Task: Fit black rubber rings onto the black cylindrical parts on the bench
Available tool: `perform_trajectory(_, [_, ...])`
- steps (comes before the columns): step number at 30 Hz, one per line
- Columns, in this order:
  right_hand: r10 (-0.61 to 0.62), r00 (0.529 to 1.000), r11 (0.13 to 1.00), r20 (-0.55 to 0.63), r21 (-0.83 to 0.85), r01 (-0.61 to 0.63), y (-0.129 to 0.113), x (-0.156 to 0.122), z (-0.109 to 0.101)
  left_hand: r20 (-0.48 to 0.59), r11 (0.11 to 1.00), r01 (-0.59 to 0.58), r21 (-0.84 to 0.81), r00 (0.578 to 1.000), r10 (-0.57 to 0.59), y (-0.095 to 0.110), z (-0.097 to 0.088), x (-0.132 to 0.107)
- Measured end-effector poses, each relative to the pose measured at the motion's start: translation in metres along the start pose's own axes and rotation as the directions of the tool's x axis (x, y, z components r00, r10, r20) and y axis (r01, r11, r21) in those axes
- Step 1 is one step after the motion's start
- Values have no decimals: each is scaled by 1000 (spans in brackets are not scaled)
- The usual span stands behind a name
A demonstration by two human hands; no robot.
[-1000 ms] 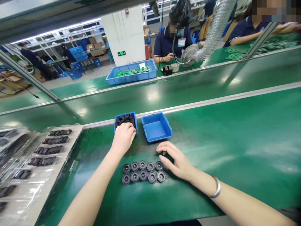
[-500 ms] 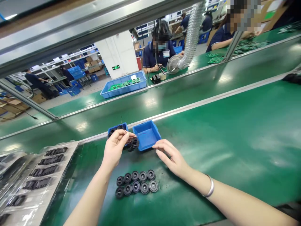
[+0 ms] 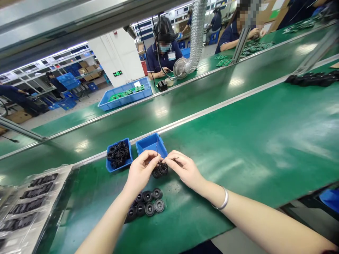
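Note:
My left hand (image 3: 140,172) and my right hand (image 3: 182,168) meet above the green mat, both pinched on a small bunch of black rubber rings (image 3: 160,170) that hangs between the fingertips. Just behind them stand two small blue bins: the left bin (image 3: 118,155) is full of black rings, the right bin (image 3: 151,143) looks bare inside. Below my hands several round black caps (image 3: 148,203) lie in two rows on the mat, partly hidden by my left wrist.
Clear bags of black parts (image 3: 26,204) lie at the left. A metal rail divides my mat from a green conveyor belt (image 3: 185,102). Beyond it sit a blue tray of circuit boards (image 3: 124,95), a flexible duct (image 3: 197,38) and seated workers. More black parts (image 3: 312,79) lie far right.
My left hand lifted a bunch of rings out of the left bin and carried it right and nearer. My right hand came up to pinch the same bunch. The camera swung.

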State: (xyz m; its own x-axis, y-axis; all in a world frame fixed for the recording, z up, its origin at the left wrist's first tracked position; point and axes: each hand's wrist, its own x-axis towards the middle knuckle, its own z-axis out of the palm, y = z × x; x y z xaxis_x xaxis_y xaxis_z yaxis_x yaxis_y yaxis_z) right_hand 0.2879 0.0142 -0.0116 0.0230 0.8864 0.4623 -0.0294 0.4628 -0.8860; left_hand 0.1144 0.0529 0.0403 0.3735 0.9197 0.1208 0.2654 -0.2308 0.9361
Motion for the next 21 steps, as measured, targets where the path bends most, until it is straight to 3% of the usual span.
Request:
perform_trajectory(11, [111,993,991,-40,73,-108,-3,1,-1,5,997,74,-8,997,-74,-5,0,2])
perform_trajectory(16, [207,976,966,-71,171,-192,2,0,0,125,990,120,-76,986,-110,-8,-2,-3])
perform_trajectory(21, [242,966,929,-96,310,-202,5,0,2,213,978,71,-195,977,-28,-13,3,-10])
